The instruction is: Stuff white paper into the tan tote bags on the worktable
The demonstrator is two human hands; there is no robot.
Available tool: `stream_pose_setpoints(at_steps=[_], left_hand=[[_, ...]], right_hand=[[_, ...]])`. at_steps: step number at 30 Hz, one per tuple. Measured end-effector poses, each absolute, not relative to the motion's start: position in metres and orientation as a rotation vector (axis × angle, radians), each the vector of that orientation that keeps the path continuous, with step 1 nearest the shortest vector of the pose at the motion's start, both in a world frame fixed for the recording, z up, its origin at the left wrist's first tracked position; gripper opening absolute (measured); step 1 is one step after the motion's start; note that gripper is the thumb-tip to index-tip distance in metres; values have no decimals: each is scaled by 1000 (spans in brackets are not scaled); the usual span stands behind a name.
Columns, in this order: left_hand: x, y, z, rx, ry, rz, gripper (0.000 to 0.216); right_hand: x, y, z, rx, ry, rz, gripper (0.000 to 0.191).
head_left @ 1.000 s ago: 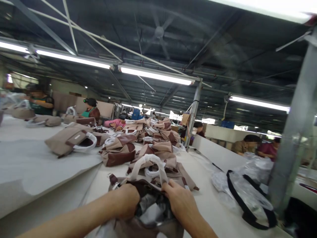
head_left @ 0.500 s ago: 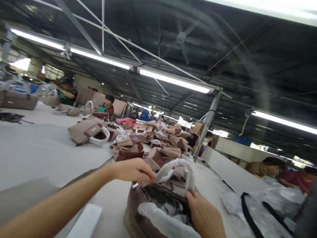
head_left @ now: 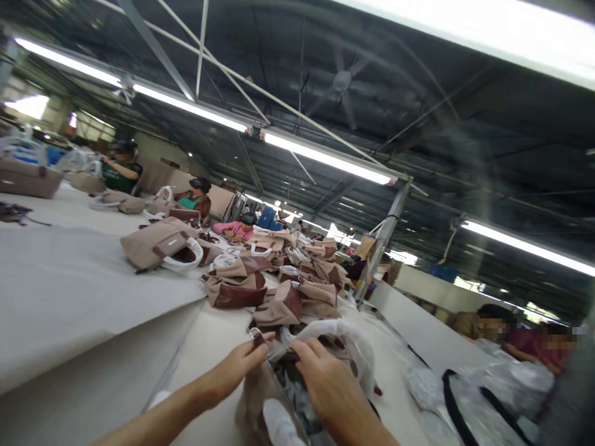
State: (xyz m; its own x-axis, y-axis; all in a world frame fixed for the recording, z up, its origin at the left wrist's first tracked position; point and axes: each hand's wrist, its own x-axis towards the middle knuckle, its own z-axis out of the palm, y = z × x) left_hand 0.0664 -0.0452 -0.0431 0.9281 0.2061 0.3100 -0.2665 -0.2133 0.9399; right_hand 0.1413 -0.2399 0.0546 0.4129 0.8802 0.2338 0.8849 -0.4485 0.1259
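Open bag [head_left: 260, 396] on the table [head_left: 83, 291] nearest the camera, left hand [head_left: 242, 365] and right hand [head_left: 325, 384] at its mouth, heap of bags [head_left: 279, 285] behind, plastic-wrapped bag [head_left: 469, 396] to the right, seated workers [head_left: 195, 195] far behind left.

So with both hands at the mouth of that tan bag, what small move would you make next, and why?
Probably draw the zipper pull along the opening. The left hand pinches that metal pull at the bag's near corner, the right hand grips the rim beside it, and the mouth gapes, with crumpled stuffing showing inside.
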Motion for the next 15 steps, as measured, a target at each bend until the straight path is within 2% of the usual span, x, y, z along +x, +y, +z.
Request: stream_pose_setpoints(at_steps=[3,6,8,10,15], left_hand=[[79,-57,-37,1635,8,518,70],[79,-62,-31,1648,28,577,58],[77,-63,-29,1690,17,617,54],[77,-63,-30,1742,17,655,51],[86,-67,-39,1772,86,768,45]], right_hand=[[146,-220,41,-2518,-1889,-474,30],[155,-210,17,-2347,-1965,-867,43],[160,-208,3,-2221,-1931,-1200,36],[162,-208,-5,-2081,-1933,-1383,22],[163,-218,-17,-1890,-2106,-1355,16]])
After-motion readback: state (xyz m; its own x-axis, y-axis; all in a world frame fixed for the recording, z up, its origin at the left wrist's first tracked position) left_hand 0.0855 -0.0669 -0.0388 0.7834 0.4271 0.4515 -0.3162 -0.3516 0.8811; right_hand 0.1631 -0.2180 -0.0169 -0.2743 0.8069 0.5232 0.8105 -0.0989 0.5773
